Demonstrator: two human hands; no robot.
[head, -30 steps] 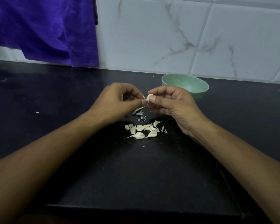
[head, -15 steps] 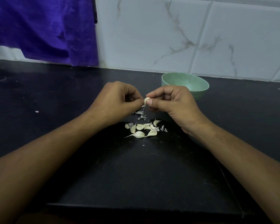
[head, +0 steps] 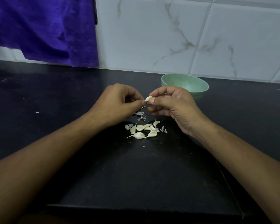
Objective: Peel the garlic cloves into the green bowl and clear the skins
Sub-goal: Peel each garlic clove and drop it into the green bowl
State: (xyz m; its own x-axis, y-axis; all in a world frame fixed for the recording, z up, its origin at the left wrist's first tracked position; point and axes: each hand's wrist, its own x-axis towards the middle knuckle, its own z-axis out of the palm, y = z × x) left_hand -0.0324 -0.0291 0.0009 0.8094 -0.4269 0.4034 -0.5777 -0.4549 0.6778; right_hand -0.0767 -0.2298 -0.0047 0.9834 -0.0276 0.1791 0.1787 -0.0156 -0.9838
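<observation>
Right hand pinches the clove above the pile, bowl just behind; left hand, fingers curled, nips its end: peel lengthwise, gripping lightly.

Held clove between left hand and right hand; clove pile on counter before them; bowl behind right hand.

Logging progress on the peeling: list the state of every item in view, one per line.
Held clove: in the air, pinched between both hands.
Right hand: pinches the held clove.
Left hand: pinches its end.
Loose cloves: heaped on the counter, apparently unpeeled.
Skins: scattered on the counter.
Bowl: upright, no cloves visible inside.
</observation>
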